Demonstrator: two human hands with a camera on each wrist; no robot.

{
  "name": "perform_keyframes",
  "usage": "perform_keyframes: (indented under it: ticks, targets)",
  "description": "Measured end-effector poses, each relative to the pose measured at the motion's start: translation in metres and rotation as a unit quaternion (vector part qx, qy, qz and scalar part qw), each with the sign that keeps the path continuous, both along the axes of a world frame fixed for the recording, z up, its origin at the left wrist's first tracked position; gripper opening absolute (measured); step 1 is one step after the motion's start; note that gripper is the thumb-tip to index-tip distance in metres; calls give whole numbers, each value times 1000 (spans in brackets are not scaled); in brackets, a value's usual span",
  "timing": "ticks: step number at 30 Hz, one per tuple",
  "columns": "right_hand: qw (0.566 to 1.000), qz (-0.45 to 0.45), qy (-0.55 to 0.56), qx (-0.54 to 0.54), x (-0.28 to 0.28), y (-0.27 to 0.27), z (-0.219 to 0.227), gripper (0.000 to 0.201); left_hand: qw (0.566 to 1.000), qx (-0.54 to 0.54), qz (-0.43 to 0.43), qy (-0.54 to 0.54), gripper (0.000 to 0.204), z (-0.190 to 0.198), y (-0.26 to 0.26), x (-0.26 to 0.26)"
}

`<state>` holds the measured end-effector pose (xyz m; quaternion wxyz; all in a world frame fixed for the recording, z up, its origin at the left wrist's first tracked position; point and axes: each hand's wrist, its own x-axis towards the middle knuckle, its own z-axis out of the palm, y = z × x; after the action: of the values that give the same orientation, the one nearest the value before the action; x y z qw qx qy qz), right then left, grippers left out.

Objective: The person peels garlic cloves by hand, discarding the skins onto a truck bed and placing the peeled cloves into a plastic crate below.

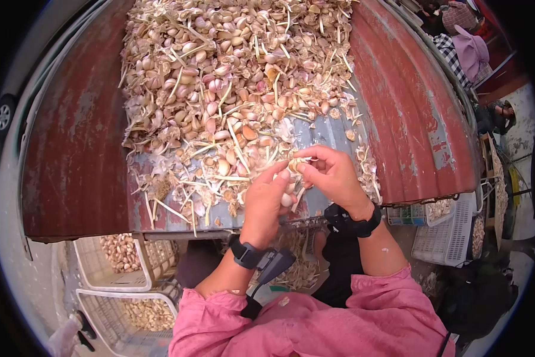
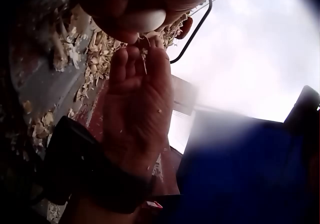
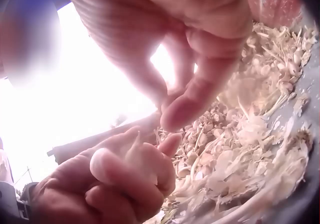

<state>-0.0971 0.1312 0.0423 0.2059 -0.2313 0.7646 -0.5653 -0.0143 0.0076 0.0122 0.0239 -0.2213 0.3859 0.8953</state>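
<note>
In the head view both hands meet over the near end of a pile of garlic (image 1: pixel 220 89). My left hand (image 1: pixel 262 199) curls its fingers round a pale garlic clove (image 1: pixel 287 200). That clove also shows in the left wrist view as a smooth white garlic clove (image 2: pixel 145 20). My right hand (image 1: pixel 337 178) pinches a scrap of dry garlic skin (image 1: pixel 298 163) between thumb and fingertips, right at the left fingertips. From the right wrist view, the right hand (image 3: pixel 200 29) hangs above the left hand (image 3: pixel 125 184), thumb and fingers drawn together.
The pile lies on a corrugated metal bed (image 1: pixel 324 134) between red side walls (image 1: pixel 410 119). Loose skins and stalks (image 1: pixel 220 178) litter its near edge. Below left stand a crate of cloves (image 1: pixel 113 282) and a second crate (image 1: pixel 95 309). A white basket (image 1: pixel 440 238) is at right.
</note>
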Motion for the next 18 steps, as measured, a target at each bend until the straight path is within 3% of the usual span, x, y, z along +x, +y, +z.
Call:
perform_keyframes:
  ticks: [1,5,8,10,14,17,18]
  targets:
    - [999,16,42,-16,6,0,-5,21,1000,-3,-3,-4,29,0,1,0]
    - [998,-7,1,-66,12,2,-8,19,999,33,-26,31,26,-4,6,-1]
    - [998,32,-10,-46,6,10,-3,15,998,40,-6,48,24,-5,14,-2]
    - [987,79,-132,-44,-1,16,6,12,999,-4,-10,42,23,-7,19,-3]
    - [963,78,-238,-98,-3,17,1,9,993,-90,-3,80,20,-11,26,-1]
    - [942,3,-314,-116,4,12,-10,11,992,-102,18,73,17,-5,30,1]
    - [925,-22,-341,-166,4,12,-13,13,992,-103,17,74,17,-6,31,0]
